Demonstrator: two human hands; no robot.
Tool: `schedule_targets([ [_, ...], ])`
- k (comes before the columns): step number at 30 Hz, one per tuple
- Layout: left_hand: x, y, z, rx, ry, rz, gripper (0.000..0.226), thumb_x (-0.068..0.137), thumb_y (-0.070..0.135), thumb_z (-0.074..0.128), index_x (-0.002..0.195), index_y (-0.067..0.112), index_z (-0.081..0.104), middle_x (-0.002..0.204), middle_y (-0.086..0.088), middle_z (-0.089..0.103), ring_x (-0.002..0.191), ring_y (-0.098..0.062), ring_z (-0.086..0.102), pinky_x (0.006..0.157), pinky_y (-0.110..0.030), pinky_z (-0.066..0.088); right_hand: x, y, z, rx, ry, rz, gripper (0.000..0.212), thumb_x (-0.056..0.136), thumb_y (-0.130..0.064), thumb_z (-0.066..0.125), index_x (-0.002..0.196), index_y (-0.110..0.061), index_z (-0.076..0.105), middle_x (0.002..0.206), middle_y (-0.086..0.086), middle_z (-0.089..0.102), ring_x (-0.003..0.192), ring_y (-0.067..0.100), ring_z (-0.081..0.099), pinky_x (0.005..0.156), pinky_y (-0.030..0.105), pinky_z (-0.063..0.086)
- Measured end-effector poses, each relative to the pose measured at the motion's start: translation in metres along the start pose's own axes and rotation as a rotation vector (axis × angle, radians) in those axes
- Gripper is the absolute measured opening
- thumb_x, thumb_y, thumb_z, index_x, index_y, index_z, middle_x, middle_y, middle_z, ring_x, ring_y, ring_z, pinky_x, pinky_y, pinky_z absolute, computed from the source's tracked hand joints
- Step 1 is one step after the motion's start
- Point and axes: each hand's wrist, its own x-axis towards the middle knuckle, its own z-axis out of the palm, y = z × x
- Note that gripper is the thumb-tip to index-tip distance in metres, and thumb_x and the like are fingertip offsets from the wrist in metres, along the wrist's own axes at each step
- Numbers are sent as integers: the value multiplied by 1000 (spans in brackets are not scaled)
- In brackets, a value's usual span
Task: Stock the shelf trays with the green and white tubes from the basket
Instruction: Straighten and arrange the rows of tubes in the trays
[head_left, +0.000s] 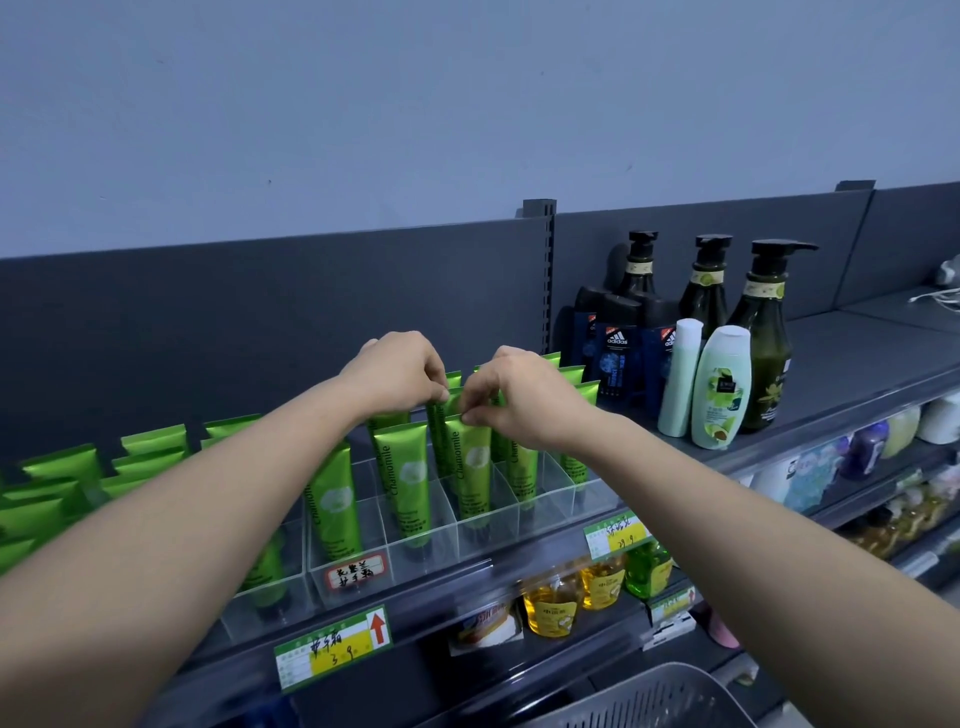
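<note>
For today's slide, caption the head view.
Both hands seat green tubes upright in clear shelf trays.

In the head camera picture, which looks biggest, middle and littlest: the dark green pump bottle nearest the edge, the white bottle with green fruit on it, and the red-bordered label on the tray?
1. The dark green pump bottle, tallest.
2. The white bottle with green fruit, clearly shorter.
3. The red-bordered label, smallest, though it sits closer to the camera.
</note>
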Motion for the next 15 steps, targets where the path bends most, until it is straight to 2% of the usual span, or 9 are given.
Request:
schedule_targets([
  [6,-1,-3,0,-7,-8,-18,5,79,28,74,77,24,74,77,8,70,82,-15,58,81,-32,40,-3,3,2,55,10,8,12,79,-26,76,91,-24,76,84,-7,71,92,12,49,79,33,48],
  [15,1,1,0,87,24,-14,11,80,32,72,77,21,74,76,5,70,78,-13,58,78,-29,33,-9,16,-14,68,55,37,44,73,-34,81,115,-26,68,93,-14,66,100,9,44,85,29,41],
])
